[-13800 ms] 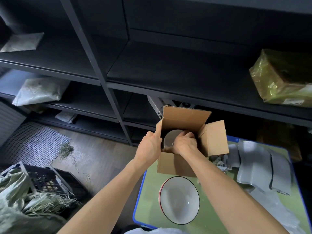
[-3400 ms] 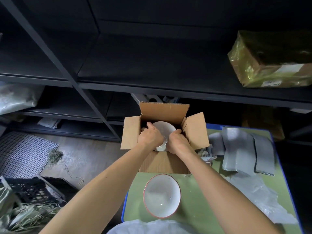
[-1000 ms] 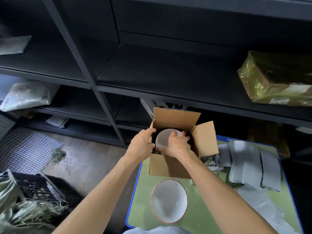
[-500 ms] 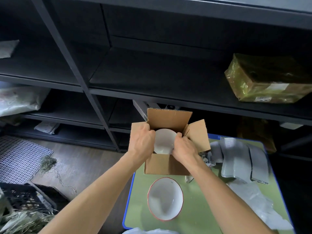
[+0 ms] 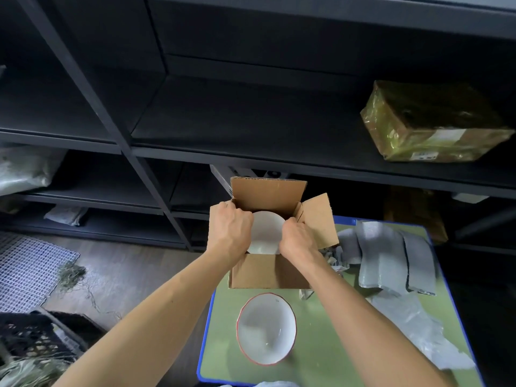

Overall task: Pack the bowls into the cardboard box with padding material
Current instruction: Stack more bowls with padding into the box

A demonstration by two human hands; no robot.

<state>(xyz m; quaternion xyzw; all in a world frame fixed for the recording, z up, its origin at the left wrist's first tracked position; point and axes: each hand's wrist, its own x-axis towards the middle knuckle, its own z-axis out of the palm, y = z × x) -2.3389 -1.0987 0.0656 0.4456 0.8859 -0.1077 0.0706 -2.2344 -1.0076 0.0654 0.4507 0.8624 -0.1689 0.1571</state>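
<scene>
An open cardboard box (image 5: 268, 272) stands at the far left of a green table (image 5: 329, 356). A white bowl (image 5: 266, 233) sits in its opening, tilted toward me. My left hand (image 5: 231, 233) grips the bowl's left edge and my right hand (image 5: 298, 241) grips its right edge, fingers curled down inside the box. A second white bowl with a red rim (image 5: 266, 328) rests upright on the table just in front of the box. Grey padding sheets (image 5: 391, 255) lie to the right of the box.
Crumpled translucent plastic (image 5: 418, 333) lies on the table's right side. Black metal shelving (image 5: 251, 121) rises behind the box, with a tape-wrapped parcel (image 5: 427, 124) on it. A black crate with straw (image 5: 36, 344) and a white grid mat (image 5: 25, 272) are on the floor at left.
Both hands have stayed on the bowl in the box. Over the last second my left hand shifted from the left flap onto the bowl's left edge, and the bowl now shows more.
</scene>
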